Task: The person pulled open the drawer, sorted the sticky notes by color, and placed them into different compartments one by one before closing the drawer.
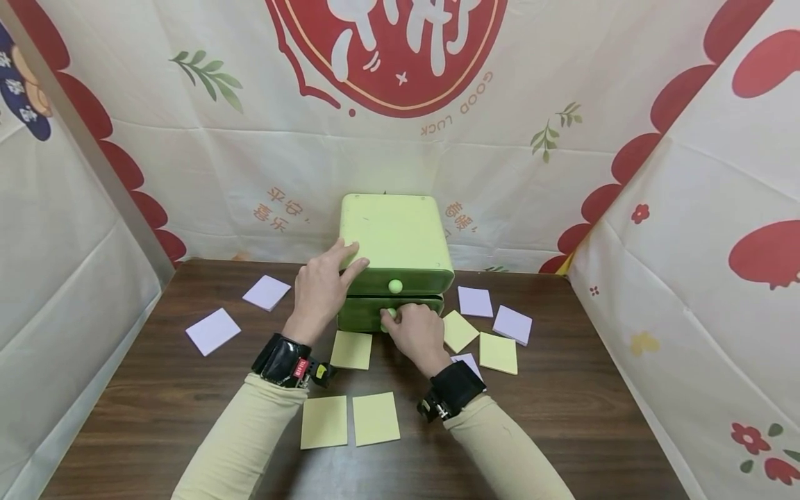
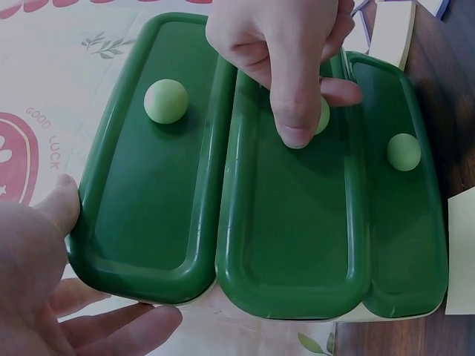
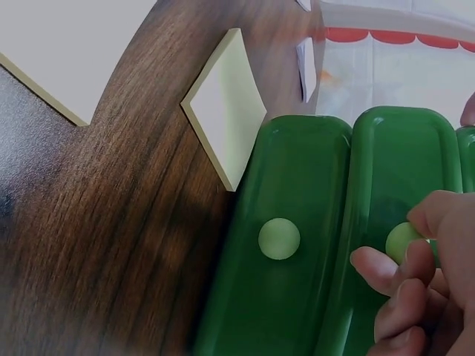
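Observation:
A small light-green cabinet [image 1: 394,232] with dark-green drawer fronts stands at the back of the table. Three drawers with round knobs show in the left wrist view: the top drawer [image 2: 167,200], the middle drawer [image 2: 289,230] and the bottom drawer [image 2: 393,215]. My right hand [image 1: 417,337] pinches the middle drawer knob [image 3: 402,241] between thumb and fingers. That drawer's front sits slightly forward, with a thin dark gap along its upper edge. My left hand [image 1: 321,288] rests on the cabinet's upper left side, fingers extended.
Yellow note pads lie before the cabinet, one close to it [image 1: 352,350] and two nearer me [image 1: 324,422]. More yellow pads [image 1: 498,353] and purple pads [image 1: 512,324] lie to the right. Two purple pads [image 1: 213,331] are at left. Printed cloth [image 1: 394,160] encloses the table [image 1: 562,430].

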`<control>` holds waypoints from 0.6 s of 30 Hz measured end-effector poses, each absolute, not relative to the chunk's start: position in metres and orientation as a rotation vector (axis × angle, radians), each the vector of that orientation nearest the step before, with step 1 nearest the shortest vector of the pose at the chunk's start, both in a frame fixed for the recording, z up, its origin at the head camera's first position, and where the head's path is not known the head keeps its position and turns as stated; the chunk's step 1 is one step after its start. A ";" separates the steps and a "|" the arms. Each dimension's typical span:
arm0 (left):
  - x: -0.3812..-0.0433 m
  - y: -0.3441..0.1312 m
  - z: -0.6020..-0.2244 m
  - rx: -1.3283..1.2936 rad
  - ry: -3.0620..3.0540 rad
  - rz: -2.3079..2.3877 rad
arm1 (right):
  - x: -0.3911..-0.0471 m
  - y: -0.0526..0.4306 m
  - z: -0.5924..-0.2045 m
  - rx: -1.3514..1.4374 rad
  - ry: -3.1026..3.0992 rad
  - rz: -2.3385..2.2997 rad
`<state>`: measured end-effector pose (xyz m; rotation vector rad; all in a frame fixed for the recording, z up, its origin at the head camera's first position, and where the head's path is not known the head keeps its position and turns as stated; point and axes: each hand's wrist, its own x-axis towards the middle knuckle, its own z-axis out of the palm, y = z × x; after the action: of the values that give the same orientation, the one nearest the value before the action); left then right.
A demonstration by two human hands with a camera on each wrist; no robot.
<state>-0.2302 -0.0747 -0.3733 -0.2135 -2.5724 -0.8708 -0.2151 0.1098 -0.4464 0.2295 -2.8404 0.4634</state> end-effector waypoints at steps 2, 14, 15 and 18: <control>-0.230 -0.075 -0.373 -0.215 -2.577 -0.876 | -0.214 0.110 -0.446 0.236 -2.839 0.465; -0.230 -0.075 -0.373 -0.214 -2.593 -0.894 | -0.201 0.115 -0.443 0.310 -2.831 0.420; -0.229 -0.075 -0.373 -0.213 -2.594 -0.896 | -0.200 0.115 -0.443 0.314 -2.830 0.417; -0.229 -0.075 -0.373 -0.211 -2.595 -0.896 | -0.197 0.116 -0.444 0.325 -2.822 0.404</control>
<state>-0.2295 -0.0753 -0.3726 -0.2113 -2.5951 -0.8962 -0.1967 0.1159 -0.4436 0.3246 -2.8218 0.4041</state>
